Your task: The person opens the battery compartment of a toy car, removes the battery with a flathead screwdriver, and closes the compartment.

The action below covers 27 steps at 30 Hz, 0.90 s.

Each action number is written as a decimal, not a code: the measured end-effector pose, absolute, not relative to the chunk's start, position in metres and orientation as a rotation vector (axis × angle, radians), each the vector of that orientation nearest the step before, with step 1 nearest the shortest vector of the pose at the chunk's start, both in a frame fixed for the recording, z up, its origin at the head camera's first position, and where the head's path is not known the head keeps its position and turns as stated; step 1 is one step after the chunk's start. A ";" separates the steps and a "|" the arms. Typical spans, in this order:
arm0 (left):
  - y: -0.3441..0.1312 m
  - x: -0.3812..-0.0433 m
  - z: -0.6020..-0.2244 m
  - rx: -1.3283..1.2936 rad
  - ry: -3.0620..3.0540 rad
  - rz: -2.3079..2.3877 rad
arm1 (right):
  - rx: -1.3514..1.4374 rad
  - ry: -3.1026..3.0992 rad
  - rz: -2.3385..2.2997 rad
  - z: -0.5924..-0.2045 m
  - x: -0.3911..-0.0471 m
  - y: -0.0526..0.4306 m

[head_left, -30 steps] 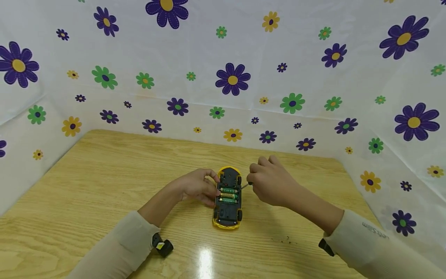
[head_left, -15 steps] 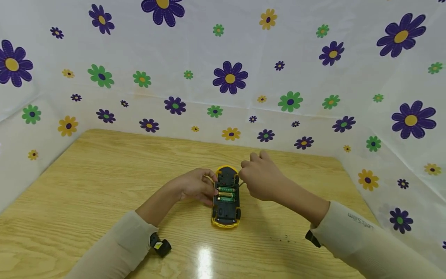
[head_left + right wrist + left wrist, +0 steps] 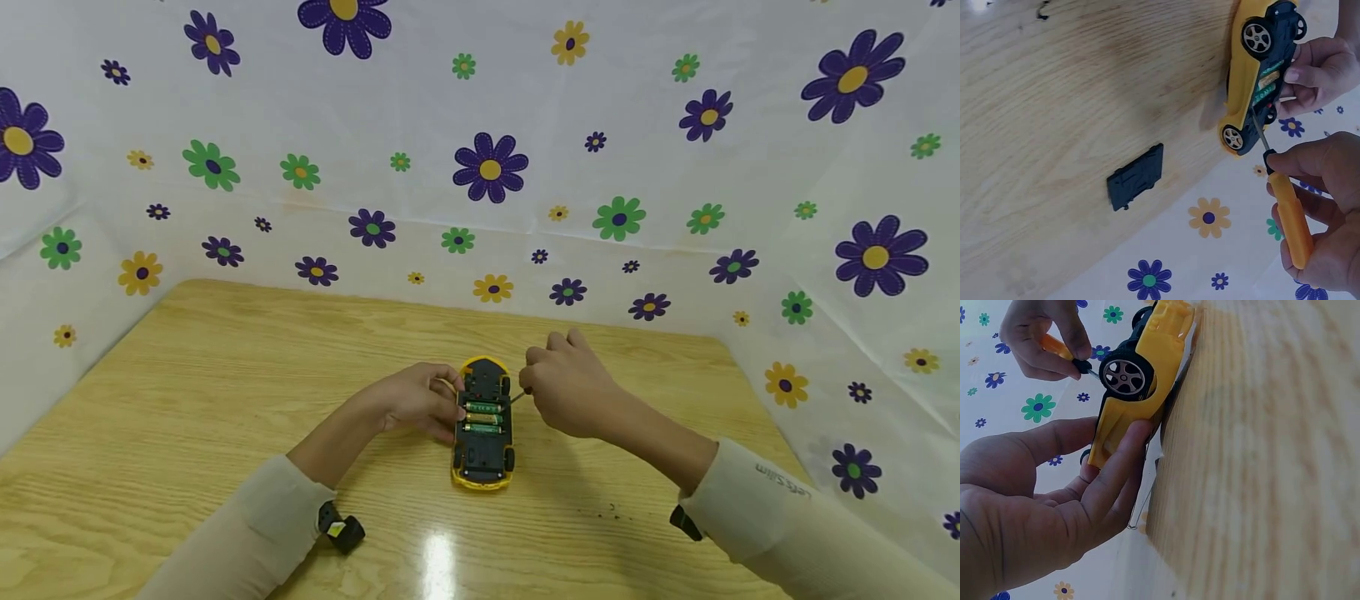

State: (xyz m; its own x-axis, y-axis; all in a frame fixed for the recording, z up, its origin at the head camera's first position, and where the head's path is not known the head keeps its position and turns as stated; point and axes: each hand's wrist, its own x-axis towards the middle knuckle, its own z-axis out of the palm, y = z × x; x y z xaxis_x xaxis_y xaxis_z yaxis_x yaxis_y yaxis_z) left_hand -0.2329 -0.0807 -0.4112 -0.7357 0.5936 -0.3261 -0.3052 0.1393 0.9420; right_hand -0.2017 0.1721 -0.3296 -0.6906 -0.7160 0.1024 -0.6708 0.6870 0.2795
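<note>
A yellow toy car (image 3: 483, 458) lies upside down on the table, its black underside up. Three green and gold batteries (image 3: 483, 418) sit side by side in its uncovered battery compartment. My left hand (image 3: 420, 400) grips the car's left side, thumb by the batteries and fingers along the yellow body (image 3: 1116, 422). In my right hand (image 3: 573, 387) is a screwdriver with an orange handle (image 3: 1291, 219). Its thin metal shaft (image 3: 1261, 131) slants into the car at the compartment's edge, beside the end battery. The exact spot the tip touches is hidden.
A black plastic cover (image 3: 1137, 177) lies on the wooden table (image 3: 300, 350), seen in the right wrist view. Several tiny dark bits (image 3: 611, 510) are scattered at the near right. A white flower-print cloth (image 3: 420, 100) stands behind and at both sides.
My right hand has come closer to the car, then backed off slightly, with the screwdriver still at the compartment's edge. The left hand keeps its hold. The head view has shifted a little.
</note>
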 end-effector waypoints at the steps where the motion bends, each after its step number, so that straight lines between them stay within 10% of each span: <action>1: -0.081 -0.232 -0.411 0.277 1.737 1.679 | 1.121 -2.688 -0.303 -0.332 -0.202 0.174; 27: -0.083 -0.234 -0.410 0.230 1.748 1.664 | 1.040 -2.495 0.375 -0.386 -0.201 0.214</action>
State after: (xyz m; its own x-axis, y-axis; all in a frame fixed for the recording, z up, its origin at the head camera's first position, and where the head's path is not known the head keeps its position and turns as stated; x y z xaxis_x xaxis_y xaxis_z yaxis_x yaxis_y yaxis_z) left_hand -0.2343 -0.0825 -0.4096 -0.7381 0.5711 -0.3592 -0.3307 0.1578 0.9304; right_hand -0.2013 0.2136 -0.3863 -0.6379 -0.6123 0.4671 -0.7225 0.6858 -0.0876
